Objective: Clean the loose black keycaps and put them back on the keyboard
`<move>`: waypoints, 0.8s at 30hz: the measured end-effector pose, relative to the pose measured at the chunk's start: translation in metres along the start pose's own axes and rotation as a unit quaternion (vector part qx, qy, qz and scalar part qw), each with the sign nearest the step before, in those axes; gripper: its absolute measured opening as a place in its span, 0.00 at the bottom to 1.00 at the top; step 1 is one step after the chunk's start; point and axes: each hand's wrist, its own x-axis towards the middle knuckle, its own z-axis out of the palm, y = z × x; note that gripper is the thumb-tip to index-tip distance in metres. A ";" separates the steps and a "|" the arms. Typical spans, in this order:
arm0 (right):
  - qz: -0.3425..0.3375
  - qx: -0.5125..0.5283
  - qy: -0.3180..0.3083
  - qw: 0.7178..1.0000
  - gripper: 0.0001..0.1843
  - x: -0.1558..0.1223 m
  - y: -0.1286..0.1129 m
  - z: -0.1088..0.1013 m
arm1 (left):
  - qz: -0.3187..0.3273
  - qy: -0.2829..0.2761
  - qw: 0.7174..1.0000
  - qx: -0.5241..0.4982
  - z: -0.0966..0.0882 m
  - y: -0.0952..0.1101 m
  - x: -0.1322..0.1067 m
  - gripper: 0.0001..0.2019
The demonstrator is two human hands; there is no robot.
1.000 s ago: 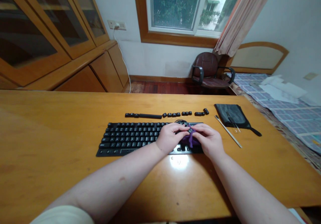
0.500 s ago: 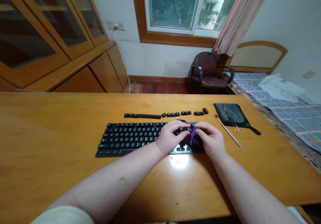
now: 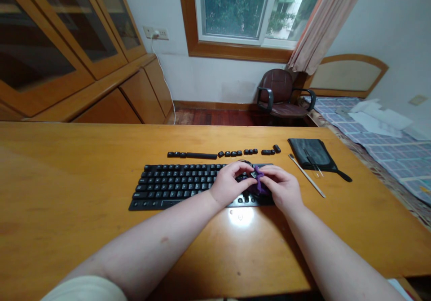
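Observation:
A black keyboard [image 3: 175,185] lies in the middle of the wooden desk [image 3: 67,193]. Both my hands rest over its right end. My left hand [image 3: 230,185] has its fingers curled and pinches a small black keycap [image 3: 253,174] at its fingertips. My right hand [image 3: 283,188] is closed on a purple keycap puller [image 3: 259,181], which meets the keycap between the two hands. A row of loose black keycaps [image 3: 232,153], one of them a long bar, lies just behind the keyboard.
Right of the keyboard are a thin pale stick [image 3: 306,175] and a black pouch [image 3: 311,154] with small tools on it. A brown armchair [image 3: 281,95] stands beyond the desk, cabinets [image 3: 67,54] at left, a bed [image 3: 387,135] at right.
The hands stay over the keyboard's right end with small finger shifts. The keycap now shows at my left fingertips against the purple puller.

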 end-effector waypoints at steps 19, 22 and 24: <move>-0.026 0.032 -0.051 0.998 0.12 0.001 0.007 -0.002 | -0.044 0.008 0.998 0.045 -0.005 0.008 0.001 0.05; -0.024 0.032 -0.020 0.999 0.07 0.000 0.007 -0.001 | -0.063 0.008 0.997 0.038 -0.004 0.006 0.001 0.04; -0.023 0.026 -0.003 0.999 0.05 0.000 0.006 0.000 | -0.069 0.010 0.997 0.033 -0.003 0.006 0.001 0.04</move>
